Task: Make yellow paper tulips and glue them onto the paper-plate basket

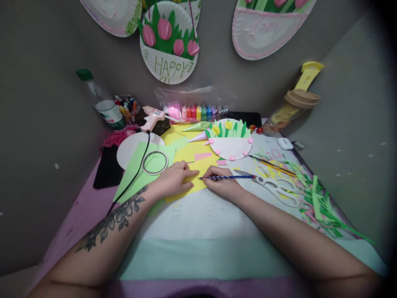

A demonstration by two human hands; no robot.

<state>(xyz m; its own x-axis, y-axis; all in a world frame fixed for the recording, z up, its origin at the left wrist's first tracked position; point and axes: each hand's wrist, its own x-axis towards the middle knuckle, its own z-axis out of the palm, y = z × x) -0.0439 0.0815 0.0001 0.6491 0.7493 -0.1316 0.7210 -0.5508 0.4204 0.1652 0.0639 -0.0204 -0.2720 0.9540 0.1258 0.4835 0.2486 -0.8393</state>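
My right hand (219, 179) grips a blue patterned pencil (231, 177), its tip pointing left onto a sheet of yellow paper (173, 155). Flat on the same sheet, my left hand (176, 179) has its fingers stretched toward the pencil tip. Beside the left hand lies a roll of tape (155, 162) on light green paper (132, 165). Just beyond the right hand is a paper-plate basket (230, 148) with green leaves, yellow flowers and small pink flowers along its rim. White-handled scissors (276, 188) lie to the right of the pencil.
Paper scraps (319, 207) cover the table's right side, near other pencils (276, 166). At the back stand a pink glue gun (152, 120) with a black cord, a bottle (107, 109), a marker cup (128, 107) and a lidded cup (290, 109). Decorated plates (170, 66) hang on the wall.
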